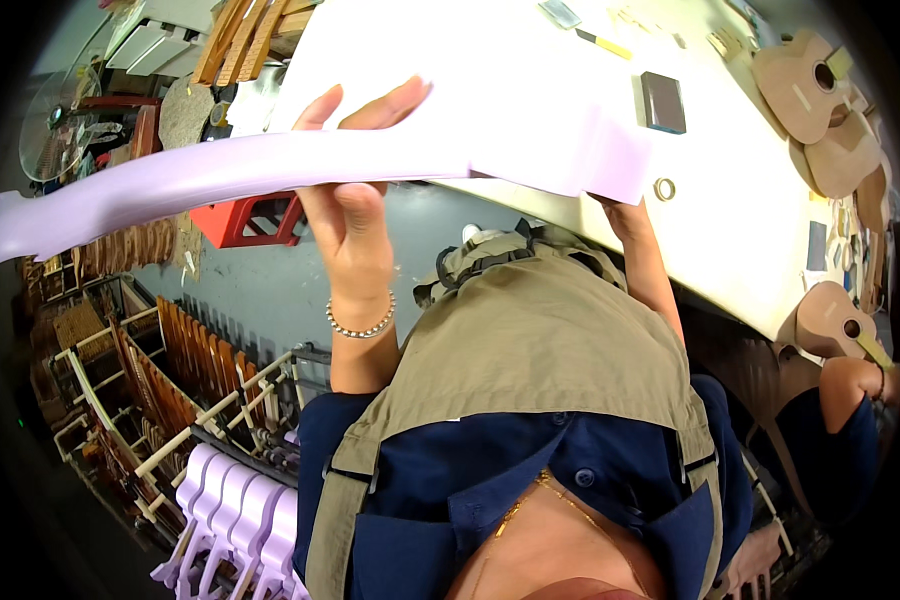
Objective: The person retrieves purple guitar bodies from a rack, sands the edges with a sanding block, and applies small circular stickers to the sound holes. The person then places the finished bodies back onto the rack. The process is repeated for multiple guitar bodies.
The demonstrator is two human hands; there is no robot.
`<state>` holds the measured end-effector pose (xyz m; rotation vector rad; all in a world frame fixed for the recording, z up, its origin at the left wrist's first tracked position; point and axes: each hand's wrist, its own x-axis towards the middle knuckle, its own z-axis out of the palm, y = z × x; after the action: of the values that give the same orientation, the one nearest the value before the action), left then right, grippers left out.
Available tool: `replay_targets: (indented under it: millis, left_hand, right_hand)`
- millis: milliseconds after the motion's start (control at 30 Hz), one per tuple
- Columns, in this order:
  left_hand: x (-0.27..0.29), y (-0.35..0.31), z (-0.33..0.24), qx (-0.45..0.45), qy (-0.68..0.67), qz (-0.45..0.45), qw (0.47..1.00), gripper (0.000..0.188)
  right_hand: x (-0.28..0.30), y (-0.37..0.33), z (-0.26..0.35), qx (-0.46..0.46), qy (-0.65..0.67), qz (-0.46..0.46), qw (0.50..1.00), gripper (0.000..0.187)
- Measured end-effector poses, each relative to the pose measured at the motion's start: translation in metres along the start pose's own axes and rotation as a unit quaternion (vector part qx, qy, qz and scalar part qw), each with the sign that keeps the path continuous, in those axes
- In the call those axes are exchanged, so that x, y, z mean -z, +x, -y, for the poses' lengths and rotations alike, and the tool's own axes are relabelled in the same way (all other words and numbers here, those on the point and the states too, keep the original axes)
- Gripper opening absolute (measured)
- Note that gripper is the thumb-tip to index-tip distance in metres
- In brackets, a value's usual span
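A long lilac-painted guitar neck (260,165) stretches across the upper left of the head view, raised in front of me. Its far left end has a stepped shape; toward the right it widens into a broad, block-like end, washed out by light. My left hand (355,205), with a beaded bracelet at the wrist, supports the slim part from behind: thumb below, fingers showing above. My right hand (625,217) grips the underside of the broad right end, most of its fingers hidden behind it.
A pale worktable (730,230) carries a dark rectangular block (663,102), a tape roll (665,188) and a yellow-handled tool (604,43). Unpainted guitar bodies (800,85) line the right. Another person's arm (855,390) is at far right. Racks hold lilac necks (235,510); a red crate (240,220) stands left.
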<state>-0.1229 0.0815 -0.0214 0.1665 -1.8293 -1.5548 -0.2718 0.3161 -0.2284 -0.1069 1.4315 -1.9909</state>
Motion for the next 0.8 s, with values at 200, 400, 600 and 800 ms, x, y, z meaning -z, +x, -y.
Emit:
replay_targets:
  millis: [200,400,600,800]
  left_hand:
    - [0.010,-0.007,0.009,0.010,-0.028,-0.060,0.998,0.064]
    - [-0.004,-0.003,0.001,-0.044,0.022,-0.014,0.999,0.065]
    - [-0.009,-0.006,0.004,-0.026,0.035,-0.097,0.994,0.065]
    - [0.028,-0.017,0.043,0.082,-0.016,-0.313,0.946,0.065]
  right_hand:
    - [-0.017,-0.003,0.015,-0.007,-0.017,-0.018,1.000,0.054]
    - [-0.007,-0.004,-0.016,0.002,0.002,0.034,0.999,0.053]
    - [-0.025,-0.005,0.001,-0.044,0.015,0.011,0.999,0.063]
    - [-0.049,-0.007,0.040,0.150,-0.271,-0.006,0.951,0.083]
